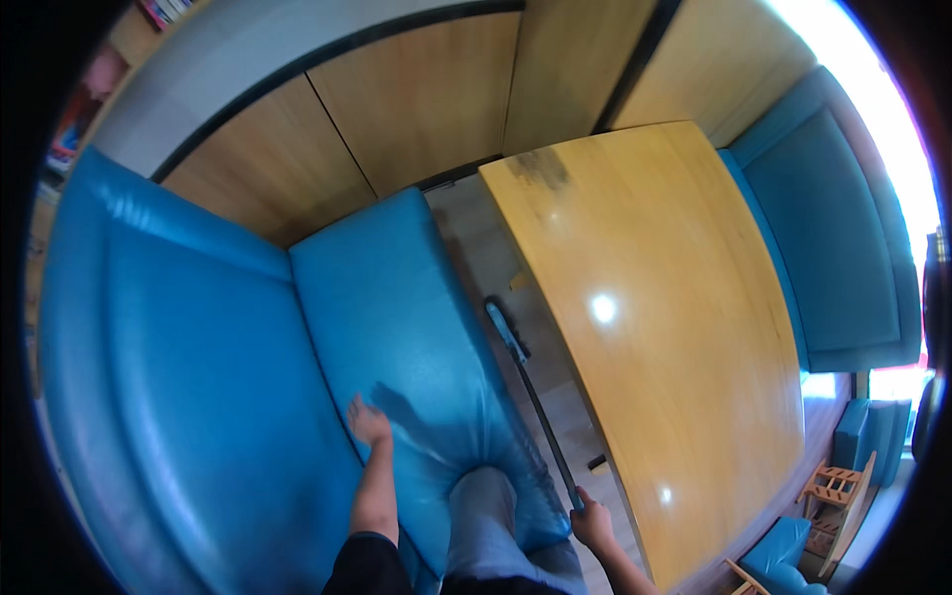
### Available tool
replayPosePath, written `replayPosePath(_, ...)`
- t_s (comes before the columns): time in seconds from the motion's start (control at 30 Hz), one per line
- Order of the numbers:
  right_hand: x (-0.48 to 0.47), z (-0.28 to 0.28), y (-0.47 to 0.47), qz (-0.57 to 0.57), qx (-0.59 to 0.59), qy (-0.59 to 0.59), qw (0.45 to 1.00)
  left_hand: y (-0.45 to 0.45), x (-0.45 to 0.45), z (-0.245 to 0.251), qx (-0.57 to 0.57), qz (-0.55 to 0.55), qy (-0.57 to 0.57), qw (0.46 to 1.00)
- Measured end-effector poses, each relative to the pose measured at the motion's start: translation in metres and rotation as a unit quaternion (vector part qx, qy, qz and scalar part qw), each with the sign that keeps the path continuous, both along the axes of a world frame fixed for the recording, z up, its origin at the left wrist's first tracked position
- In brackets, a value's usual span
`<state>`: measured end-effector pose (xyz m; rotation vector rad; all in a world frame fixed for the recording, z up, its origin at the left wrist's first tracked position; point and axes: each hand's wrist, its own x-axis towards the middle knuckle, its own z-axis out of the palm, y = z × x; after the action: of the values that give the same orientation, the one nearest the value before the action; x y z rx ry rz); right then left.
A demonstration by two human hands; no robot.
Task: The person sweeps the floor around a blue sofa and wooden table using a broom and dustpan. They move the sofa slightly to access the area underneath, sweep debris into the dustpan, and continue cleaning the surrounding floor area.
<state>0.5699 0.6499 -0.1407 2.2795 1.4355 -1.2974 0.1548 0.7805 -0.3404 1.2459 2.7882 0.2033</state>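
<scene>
My right hand (593, 518) is closed round the dark pole of a floor brush (508, 331). The brush head lies on the floor (483, 230) in the gap between the blue padded bench seat (387, 312) and the wooden table (669, 297). Over the bench seat, near the seam where it meets the backrest (201, 357), my left hand (368, 422) is held with its fingers extended and nothing in it; whether it touches the seat I cannot tell. One of my knees presses into the seat's front part.
A wood-panelled wall (416, 104) closes off the far end of the gap. Across the table stands another blue bench (818, 245). Wooden chairs (837, 483) are at the lower right. Dark smudges mark the table's far left corner.
</scene>
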Motion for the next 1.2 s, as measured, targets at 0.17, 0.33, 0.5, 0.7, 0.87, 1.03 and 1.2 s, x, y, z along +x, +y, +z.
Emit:
replayPosePath(0.17, -0.048, -0.046, 0.143, 0.083, 0.098, 0.024, 0.991, 0.201, -0.019, -0.069, 0.09, -0.175, 0.066, 0.978)
replayPosePath(0.33, -0.094, -0.091, 0.284, 0.102, 0.158, -0.098, 0.977, 0.24, -0.001, -0.098, 0.035, -0.202, 0.031, 0.978)
replayPosePath(0.5, -0.136, -0.165, 0.404, 0.164, 0.097, -0.172, 0.966, 0.22, 0.0, -0.122, 0.026, -0.198, 0.005, 0.98)
replayPosePath(0.7, -0.13, -0.245, 0.462, 0.171, 0.106, -0.185, 0.962, 0.209, 0.002, -0.153, 0.032, -0.194, 0.005, 0.98)
replayPosePath(0.87, -0.117, -0.261, 0.421, 0.111, 0.025, -0.156, 0.981, 0.21, -0.001, -0.164, 0.011, -0.195, 0.0, 0.981)
replayPosePath(1.03, -0.133, -0.224, 0.347, 0.059, -0.139, -0.086, 0.985, 0.209, -0.001, -0.165, 0.014, -0.191, -0.002, 0.982)
replayPosePath(1.2, -0.127, -0.167, 0.306, 0.035, -0.022, -0.023, 0.999, 0.212, -0.001, -0.166, 0.036, -0.197, 0.007, 0.98)
